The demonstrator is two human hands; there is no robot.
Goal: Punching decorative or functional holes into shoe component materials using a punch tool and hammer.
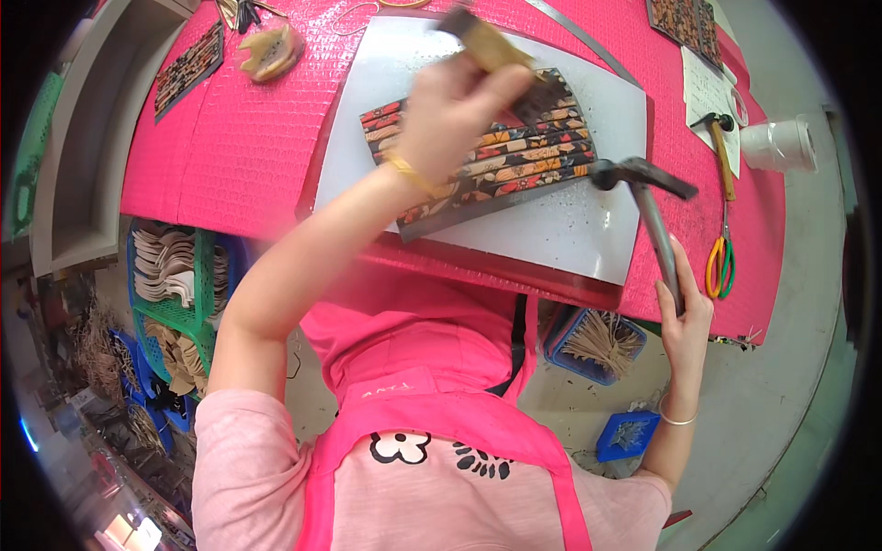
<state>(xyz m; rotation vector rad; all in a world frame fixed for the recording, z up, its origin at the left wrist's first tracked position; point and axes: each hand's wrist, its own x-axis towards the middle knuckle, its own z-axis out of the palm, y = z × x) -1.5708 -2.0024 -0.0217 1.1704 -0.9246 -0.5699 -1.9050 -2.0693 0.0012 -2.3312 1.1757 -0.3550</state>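
Note:
My left hand (450,119) is closed around a yellowish block-shaped tool with dark ends (501,48). Motion blurs it, so its exact kind is unclear. It is over a dark floral-patterned sheet marked off in narrow strips (514,165), with a plain grey band along its near edge. This sheet lies slanted on a white board (588,243). To the right, my right hand (684,308) grips the grey handle of a hammer (654,216). The dark hammer head is raised at the sheet's right end. Part of the sheet is hidden behind my left hand.
Scissors (721,266) and a wooden-handled hammer (721,156) lie on the pink table cover at right, near a white cup-like container (781,145). A metal ruler (588,41) crosses the board's far edge. Baskets of cut pieces (170,266) stand below the table at left.

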